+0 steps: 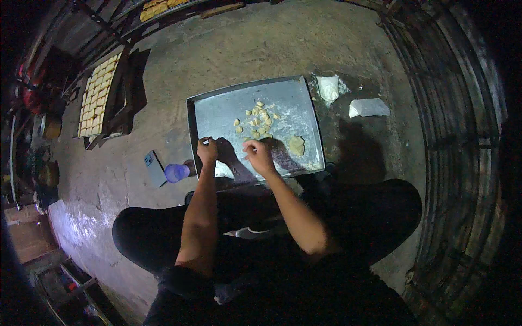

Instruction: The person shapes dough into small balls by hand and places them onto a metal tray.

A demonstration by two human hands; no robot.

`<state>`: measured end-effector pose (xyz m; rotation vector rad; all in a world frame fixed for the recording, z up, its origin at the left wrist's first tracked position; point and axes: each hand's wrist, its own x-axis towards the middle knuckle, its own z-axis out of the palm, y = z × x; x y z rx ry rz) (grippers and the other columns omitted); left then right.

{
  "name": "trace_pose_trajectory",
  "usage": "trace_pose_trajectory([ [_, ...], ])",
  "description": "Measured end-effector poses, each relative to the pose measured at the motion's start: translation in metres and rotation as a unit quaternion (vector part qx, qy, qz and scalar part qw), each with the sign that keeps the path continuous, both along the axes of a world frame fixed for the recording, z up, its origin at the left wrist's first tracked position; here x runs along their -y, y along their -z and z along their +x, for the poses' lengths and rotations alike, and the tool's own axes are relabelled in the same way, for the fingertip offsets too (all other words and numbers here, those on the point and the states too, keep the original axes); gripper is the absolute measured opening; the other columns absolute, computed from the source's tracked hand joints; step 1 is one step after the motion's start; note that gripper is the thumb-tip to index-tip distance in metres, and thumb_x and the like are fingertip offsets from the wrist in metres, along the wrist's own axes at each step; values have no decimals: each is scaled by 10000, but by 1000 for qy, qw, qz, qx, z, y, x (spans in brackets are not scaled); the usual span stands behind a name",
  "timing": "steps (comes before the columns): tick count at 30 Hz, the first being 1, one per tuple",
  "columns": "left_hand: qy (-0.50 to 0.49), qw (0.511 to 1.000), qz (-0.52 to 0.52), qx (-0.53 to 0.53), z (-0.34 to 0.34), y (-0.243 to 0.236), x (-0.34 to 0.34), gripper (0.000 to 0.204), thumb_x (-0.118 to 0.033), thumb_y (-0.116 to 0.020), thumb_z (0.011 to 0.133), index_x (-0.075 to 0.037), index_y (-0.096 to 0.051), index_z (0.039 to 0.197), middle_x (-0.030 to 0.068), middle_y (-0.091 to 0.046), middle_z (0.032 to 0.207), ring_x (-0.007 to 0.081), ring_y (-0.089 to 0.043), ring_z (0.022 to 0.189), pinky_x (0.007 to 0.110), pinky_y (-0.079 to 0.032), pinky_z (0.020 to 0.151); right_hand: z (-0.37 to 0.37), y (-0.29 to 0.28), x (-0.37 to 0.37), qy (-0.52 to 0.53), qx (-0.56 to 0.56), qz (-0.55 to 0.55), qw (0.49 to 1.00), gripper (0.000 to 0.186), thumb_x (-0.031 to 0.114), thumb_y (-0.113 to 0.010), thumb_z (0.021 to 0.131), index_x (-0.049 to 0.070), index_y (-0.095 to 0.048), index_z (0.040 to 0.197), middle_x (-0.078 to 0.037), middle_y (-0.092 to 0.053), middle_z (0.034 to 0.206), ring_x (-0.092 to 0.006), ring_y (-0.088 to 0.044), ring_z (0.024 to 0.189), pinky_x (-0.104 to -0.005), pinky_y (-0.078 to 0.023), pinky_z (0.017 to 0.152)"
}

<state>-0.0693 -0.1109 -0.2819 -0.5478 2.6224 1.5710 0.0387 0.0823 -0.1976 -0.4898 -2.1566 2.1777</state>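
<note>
A shallow metal tray (212, 108) lies on the floor in front of my crossed legs, dusted with white powder that looks like flour. My left hand (206, 152) is over its near left part, fingers pinched together; what they hold, if anything, is too small to make out. To its right, my right hand (260, 156) has curled fingers, and their contents are unclear too. Several small pale dough pieces (262, 117) are scattered beyond my hands. A larger dough lump (296, 145) rests toward the tray's right side. Between my forearms shows a white powder heap (223, 170).
Left of the tray are a purple cup (175, 173) and a phone (155, 168). An opened white powder bag (328, 88) and a white packet (370, 107) lie to the right. Farther left, a tilted tray holds rows of pale buns (99, 95). Ridged panels (457, 136) line the right.
</note>
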Motion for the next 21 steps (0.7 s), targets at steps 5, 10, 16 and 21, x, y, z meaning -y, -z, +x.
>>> trace_pose_trajectory([
  [5,-37,902,428,31,-4,-47,-21,272,-224,-513,977,-8,-676,1002,7,-527,723,109,-498,655,265,-433,627,-31,-24,-7,54,27,-174,983,190,154,-511,997,52,-612,1121,-65,-683,946,-168,-676,724,-296,-548,647],
  [10,79,888,452,-3,15,-170,-91,349,-348,-509,1035,-25,-637,1004,-12,-520,740,78,-456,645,237,-378,597,-58,-87,-29,163,58,-286,943,435,377,-525,976,31,-576,1235,-134,-636,1202,-238,-630,1047,-375,-530,885],
  [16,179,921,345,-25,40,-241,-121,329,-314,-564,1018,-29,-657,883,-12,-543,750,79,-465,646,251,-381,585,-70,-150,-31,105,-44,-340,933,641,516,-398,1015,-19,-477,1360,-177,-580,1316,-287,-557,1202,-425,-452,1009],
  [21,313,910,55,-268,49,-274,-135,248,-207,-585,953,5,-710,983,130,-617,1074,225,-558,926,337,-470,804,-70,-196,-40,122,-75,-384,912,684,547,-319,1036,-23,-438,1396,-193,-552,1360,-298,-521,1284,-409,-442,1050],
])
